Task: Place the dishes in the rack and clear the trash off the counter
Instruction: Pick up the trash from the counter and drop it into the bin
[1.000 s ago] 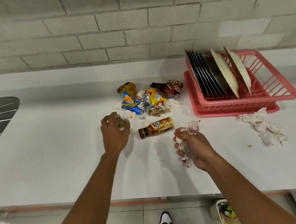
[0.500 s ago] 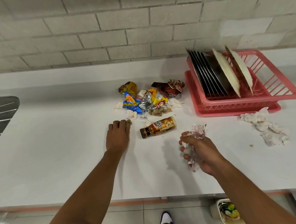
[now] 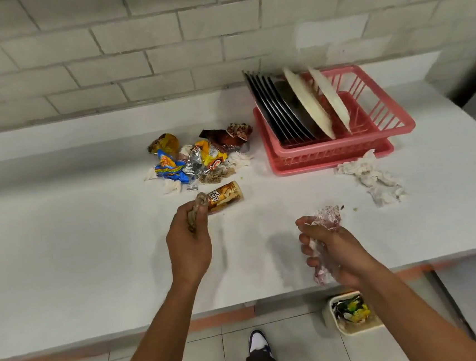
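Note:
My left hand [image 3: 188, 240] is raised above the white counter [image 3: 62, 241], shut on a brownish crumpled scrap [image 3: 197, 210]. My right hand [image 3: 330, 250] hovers near the counter's front edge, shut on a crumpled clear wrapper [image 3: 326, 218]. A brown drink bottle [image 3: 225, 196] lies on its side just beyond my left hand. Behind it sits a pile of snack wrappers and tissue [image 3: 200, 160]. The pink dish rack [image 3: 371, 126] at the back right holds several dark and white plates [image 3: 305, 107] on edge.
Crumpled white tissues [image 3: 371, 177] lie in front of the rack's right corner. A small white bin [image 3: 351, 312] with trash in it stands on the tiled floor under the counter edge, below my right hand. My shoe [image 3: 258, 341] shows beside it.
My left hand lifted off the counter with the brownish scrap and moved right, towards the bottle. My right hand drifted right and nearer the front edge, still gripping the wrapper.

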`<control>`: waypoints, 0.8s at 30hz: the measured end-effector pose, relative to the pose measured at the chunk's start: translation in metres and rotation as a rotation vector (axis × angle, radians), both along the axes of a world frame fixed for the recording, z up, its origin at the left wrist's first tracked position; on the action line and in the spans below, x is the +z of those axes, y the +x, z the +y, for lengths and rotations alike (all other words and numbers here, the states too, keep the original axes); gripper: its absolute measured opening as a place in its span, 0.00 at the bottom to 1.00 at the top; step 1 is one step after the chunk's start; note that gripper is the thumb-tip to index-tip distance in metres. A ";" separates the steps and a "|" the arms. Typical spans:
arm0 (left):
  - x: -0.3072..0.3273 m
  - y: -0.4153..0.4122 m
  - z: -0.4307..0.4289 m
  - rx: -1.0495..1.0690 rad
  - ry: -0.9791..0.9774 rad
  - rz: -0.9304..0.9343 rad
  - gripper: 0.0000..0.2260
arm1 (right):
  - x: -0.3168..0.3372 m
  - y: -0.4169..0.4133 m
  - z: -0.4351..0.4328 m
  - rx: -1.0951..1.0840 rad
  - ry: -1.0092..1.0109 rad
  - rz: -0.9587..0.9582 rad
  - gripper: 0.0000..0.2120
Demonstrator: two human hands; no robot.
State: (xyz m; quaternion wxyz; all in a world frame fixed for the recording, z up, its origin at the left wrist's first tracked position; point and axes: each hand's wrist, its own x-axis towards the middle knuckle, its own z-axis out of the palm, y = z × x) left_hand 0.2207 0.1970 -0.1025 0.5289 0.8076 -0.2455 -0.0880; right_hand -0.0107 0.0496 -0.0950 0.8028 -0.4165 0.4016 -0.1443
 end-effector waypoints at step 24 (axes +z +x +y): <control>-0.161 -0.412 -0.105 -0.741 0.587 0.278 0.11 | -0.155 -0.396 -0.055 -0.383 0.169 0.274 0.14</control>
